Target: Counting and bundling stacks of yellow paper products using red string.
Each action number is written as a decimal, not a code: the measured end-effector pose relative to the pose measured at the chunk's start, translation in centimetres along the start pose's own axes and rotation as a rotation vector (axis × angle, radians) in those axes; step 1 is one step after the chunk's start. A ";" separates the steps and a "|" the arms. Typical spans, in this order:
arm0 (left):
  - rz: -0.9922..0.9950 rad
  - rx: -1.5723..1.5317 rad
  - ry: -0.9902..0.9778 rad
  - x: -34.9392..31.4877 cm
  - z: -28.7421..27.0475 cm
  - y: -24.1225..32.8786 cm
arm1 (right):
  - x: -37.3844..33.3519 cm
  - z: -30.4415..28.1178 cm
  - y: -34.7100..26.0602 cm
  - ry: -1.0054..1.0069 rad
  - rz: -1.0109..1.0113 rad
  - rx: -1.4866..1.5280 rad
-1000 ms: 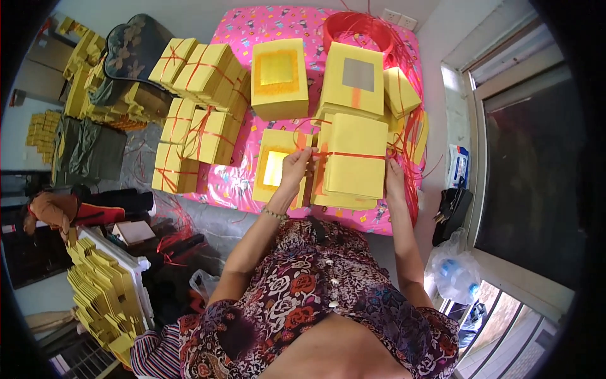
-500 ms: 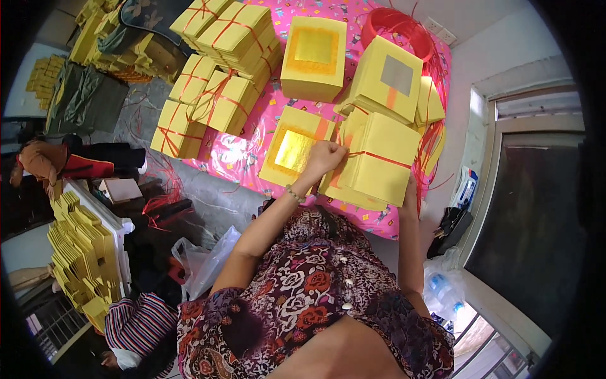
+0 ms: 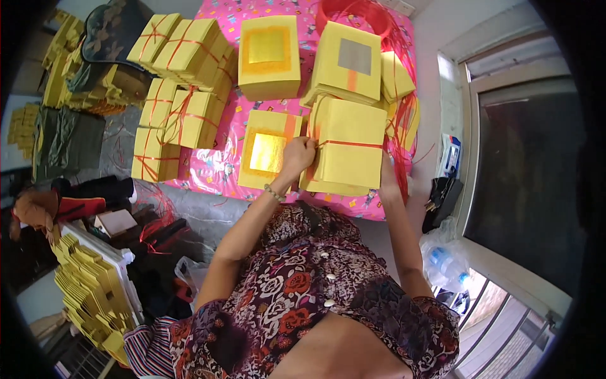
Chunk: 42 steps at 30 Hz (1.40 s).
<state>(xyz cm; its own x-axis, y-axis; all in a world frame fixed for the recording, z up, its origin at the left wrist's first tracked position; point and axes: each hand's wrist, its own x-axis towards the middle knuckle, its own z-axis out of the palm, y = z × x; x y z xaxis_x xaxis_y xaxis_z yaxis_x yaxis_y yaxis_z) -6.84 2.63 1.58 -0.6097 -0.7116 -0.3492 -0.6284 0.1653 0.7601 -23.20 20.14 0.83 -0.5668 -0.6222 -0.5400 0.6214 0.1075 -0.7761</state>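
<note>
A thick stack of yellow paper [image 3: 351, 126] lies at the near edge of the bed-like pink surface, with a red ribbon [image 3: 356, 144] running across its middle. Fingers closed, my left hand [image 3: 299, 155] pinches the ribbon's end at the stack's left side. My right hand [image 3: 389, 175] is against the stack's right side, its fingers mostly hidden behind the paper. Just left of my left hand lies another yellow stack with a shiny gold square [image 3: 266, 153] on top. Farther back stand a gold-square stack [image 3: 269, 82] and a stack with a grey square [image 3: 346, 81].
Ribbon-tied yellow bundles [image 3: 189, 54] are piled on the left of the pink patterned cover [image 3: 201, 165]. A red basin [image 3: 353, 16] and loose red ribbons [image 3: 399, 126] lie at the far right. At lower left, a person in brown [image 3: 38, 208] is beside folded yellow paper [image 3: 88, 284].
The whole view has shifted, so the stacks appear farther left. My left hand remains closed at the stack's left side, and my right hand stays at its right side.
</note>
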 end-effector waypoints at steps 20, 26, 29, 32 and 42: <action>-0.385 -0.698 -0.078 1.6 2.8 -2.6 | 0.0 1.4 0.7 0.028 -0.003 0.193; -0.351 -0.763 -0.057 1.6 3.3 -3.6 | -0.3 2.4 1.2 0.098 -0.107 0.061; -0.357 -0.853 -0.006 0.3 3.2 -2.2 | -0.7 2.4 1.2 0.015 -0.159 -0.223; -0.323 -0.925 0.001 -1.0 2.3 -0.3 | -1.4 3.7 0.6 0.249 -0.067 0.174; -0.133 -1.138 -0.059 -2.0 -0.2 2.2 | -2.4 4.1 -1.6 0.084 -0.257 0.138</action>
<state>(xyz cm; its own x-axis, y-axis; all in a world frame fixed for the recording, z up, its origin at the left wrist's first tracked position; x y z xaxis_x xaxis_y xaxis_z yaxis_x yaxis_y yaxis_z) -6.91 4.28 4.08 -0.6115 -0.6393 -0.4663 0.0929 -0.6433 0.7600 -20.63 18.23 4.71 -0.7544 -0.5484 -0.3608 0.5161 -0.1557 -0.8423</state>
